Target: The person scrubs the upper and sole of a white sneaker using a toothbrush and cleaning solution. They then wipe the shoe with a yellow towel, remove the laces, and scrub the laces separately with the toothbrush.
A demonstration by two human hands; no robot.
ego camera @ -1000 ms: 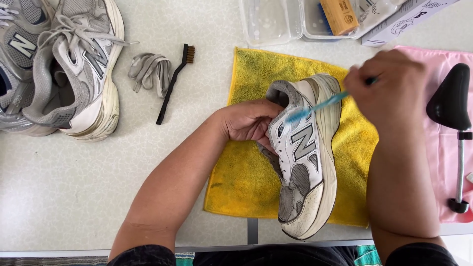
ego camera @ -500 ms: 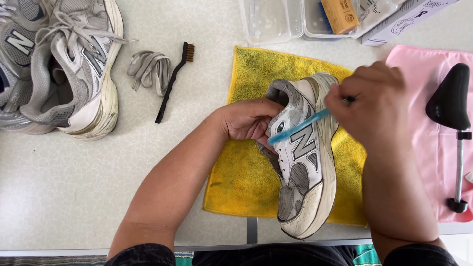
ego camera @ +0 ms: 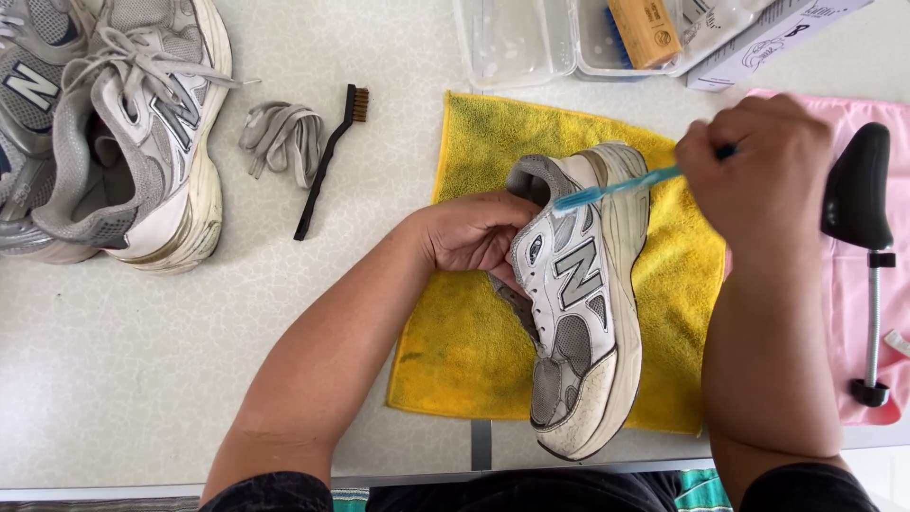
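Observation:
A grey and white sneaker (ego camera: 580, 313) lies on its side on a yellow cloth (ego camera: 474, 351), toe toward me. My left hand (ego camera: 471, 230) grips its heel opening, fingers tucked inside. My right hand (ego camera: 755, 161) is shut on a thin blue toothbrush (ego camera: 616, 189) whose bristle end rests on the sneaker's upper side near the heel collar.
Two more grey sneakers (ego camera: 123, 142) sit at the far left. Loose grey laces (ego camera: 280, 137) and a black wire brush (ego camera: 330, 161) lie beside them. Clear plastic tubs (ego camera: 531, 43) and a white box (ego camera: 768, 43) stand at the back. A black shoe tree (ego camera: 861, 204) rests on a pink cloth (ego camera: 891, 313) at right.
My right hand slid left across the sneaker's side with the toothbrush, then back toward the upper right. The left hand and the sneaker stayed put.

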